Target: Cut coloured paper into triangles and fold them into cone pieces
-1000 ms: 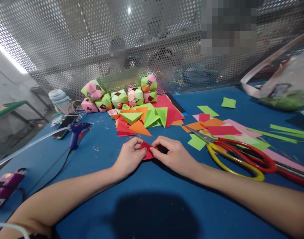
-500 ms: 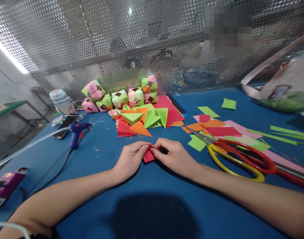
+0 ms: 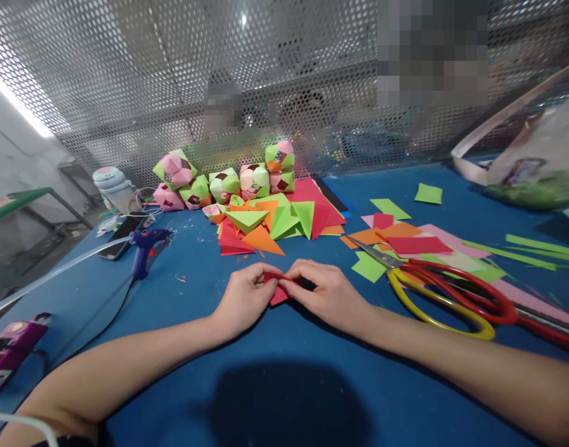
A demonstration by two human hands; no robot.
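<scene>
Between my two hands is a small red piece of paper (image 3: 279,295), with a fold along its top edge. My left hand (image 3: 247,295) pinches its left side between thumb and fingers. From the other side, my right hand (image 3: 328,292) grips it, thumb tip close to the left thumb. Fingers cover much of the paper. Just beyond the hands lies a pile of folded green, orange and red paper pieces (image 3: 284,218). To the right of my right hand rest scissors (image 3: 433,292) with red and yellow handles, partly on loose paper sheets (image 3: 419,246).
Several folded paper balls (image 3: 225,185) stand along the perforated metal screen (image 3: 182,74). At left are a blue glue gun (image 3: 143,251), a phone (image 3: 122,236), a light blue bottle (image 3: 114,188) and a purple power strip (image 3: 14,351). A clear bag (image 3: 540,155) sits at right.
The red paper's upper edge now shows a folded flap under my fingertips. My thumbs have shifted slightly closer together; the left fingers rose a little. Everything else on the table stays put.
</scene>
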